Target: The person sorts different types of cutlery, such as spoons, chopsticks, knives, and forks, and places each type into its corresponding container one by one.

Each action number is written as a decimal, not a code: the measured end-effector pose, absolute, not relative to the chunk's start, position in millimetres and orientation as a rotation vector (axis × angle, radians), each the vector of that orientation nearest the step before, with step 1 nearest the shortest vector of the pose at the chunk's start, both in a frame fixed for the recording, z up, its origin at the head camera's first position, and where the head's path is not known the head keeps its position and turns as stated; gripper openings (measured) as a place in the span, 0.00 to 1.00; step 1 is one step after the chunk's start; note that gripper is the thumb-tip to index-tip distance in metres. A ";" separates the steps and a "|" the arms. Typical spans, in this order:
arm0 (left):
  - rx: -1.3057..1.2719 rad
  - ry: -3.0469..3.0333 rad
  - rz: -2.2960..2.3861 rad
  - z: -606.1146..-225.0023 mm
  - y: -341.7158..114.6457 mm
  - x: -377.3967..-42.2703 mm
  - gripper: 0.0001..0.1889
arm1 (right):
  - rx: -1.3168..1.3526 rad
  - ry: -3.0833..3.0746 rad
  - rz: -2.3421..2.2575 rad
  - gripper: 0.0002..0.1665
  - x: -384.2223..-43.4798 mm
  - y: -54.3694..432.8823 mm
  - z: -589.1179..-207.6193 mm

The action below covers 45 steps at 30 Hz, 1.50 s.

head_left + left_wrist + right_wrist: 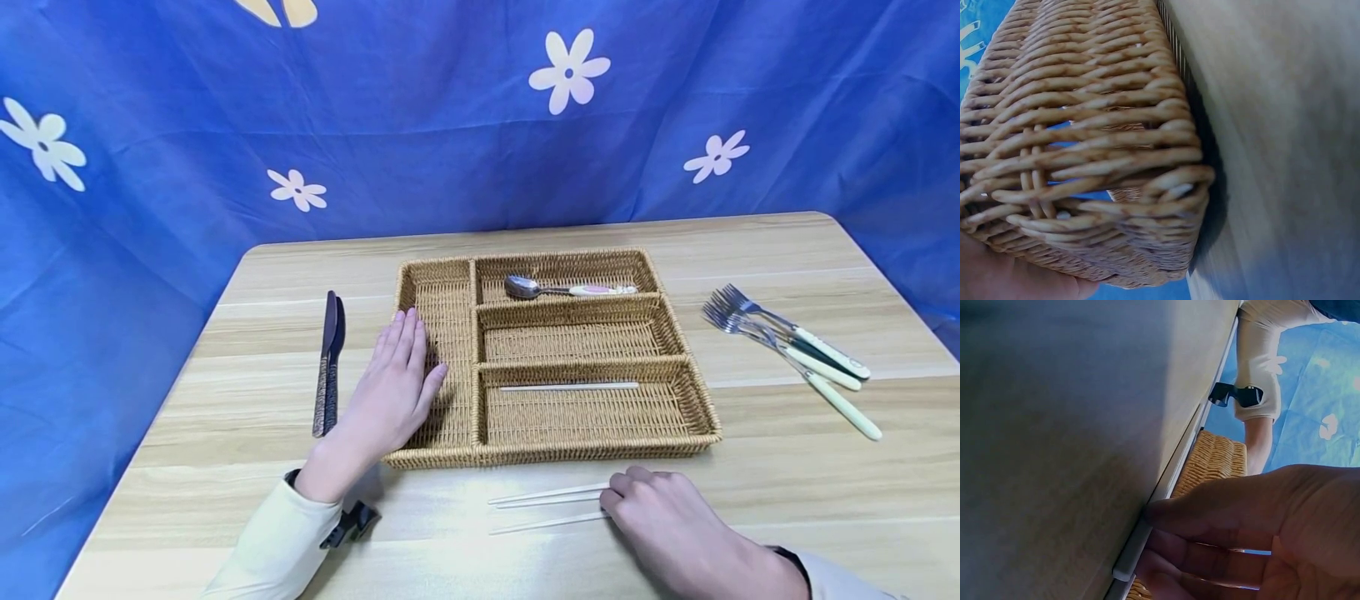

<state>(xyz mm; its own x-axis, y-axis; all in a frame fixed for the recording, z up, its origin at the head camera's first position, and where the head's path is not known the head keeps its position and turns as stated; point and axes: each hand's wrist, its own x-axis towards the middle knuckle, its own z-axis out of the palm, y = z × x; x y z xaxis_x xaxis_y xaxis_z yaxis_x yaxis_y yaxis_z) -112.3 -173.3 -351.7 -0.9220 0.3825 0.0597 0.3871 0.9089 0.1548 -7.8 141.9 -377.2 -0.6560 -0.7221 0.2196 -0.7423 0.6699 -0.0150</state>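
A rectangular wicker tray [592,452] with several compartments lies mid-table. My left hand [395,383] rests over its left side with straight fingers; in the left wrist view part of this hand [1016,275] shows at the wicker rim. Below the front edge, my right hand [671,521] pinches a pale chopstick [551,493] at its right end. In the right wrist view, thumb and fingers meet on a chopstick [1129,556] near the tabletop. Another chopstick [547,524] lies close by, its right end hidden by the hand. One chopstick [570,387] is in the front-right compartment.
A spoon [592,290] lies in the back-right compartment. Two dark knives [327,367] lie left of the tray. Several forks with pale and dark green handles [823,375] are piled to the right. A blue flowered cloth [450,125] hangs behind the table.
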 end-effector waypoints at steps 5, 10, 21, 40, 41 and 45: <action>-0.601 -3.042 -0.269 -351.9 -173.1 -113.0 0.36 | 1.214 -2.647 0.179 0.15 -6.9 140.5 -376.0; -0.589 -3.044 -0.281 -351.9 -173.1 -112.7 0.36 | 1.271 -2.554 0.204 0.16 -6.8 138.7 -373.8; -0.595 -3.034 -0.274 -352.4 -173.5 -112.7 0.37 | 1.280 -2.408 0.177 0.18 -7.8 138.8 -353.2; -0.611 -3.031 -0.254 -352.0 -171.7 -113.3 0.38 | 1.111 -2.588 0.147 0.22 -76.2 158.3 -343.7; -0.608 -3.034 -0.254 -351.9 -171.9 -113.1 0.38 | 1.113 -2.590 0.147 0.21 -78.6 158.7 -343.8; -0.603 -3.030 -0.254 -351.7 -172.8 -112.6 0.38 | 1.111 -2.565 0.160 0.15 -85.4 158.9 -343.0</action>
<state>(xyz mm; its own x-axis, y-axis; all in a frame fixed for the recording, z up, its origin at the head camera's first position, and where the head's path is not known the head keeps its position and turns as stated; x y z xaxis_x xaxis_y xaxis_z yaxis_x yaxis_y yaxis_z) -112.6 -172.8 -351.7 -0.9235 0.3766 0.0730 0.3835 0.9109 0.1523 -85.4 158.9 -343.0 -0.6363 -0.6869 0.3512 -0.7252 0.6879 0.0314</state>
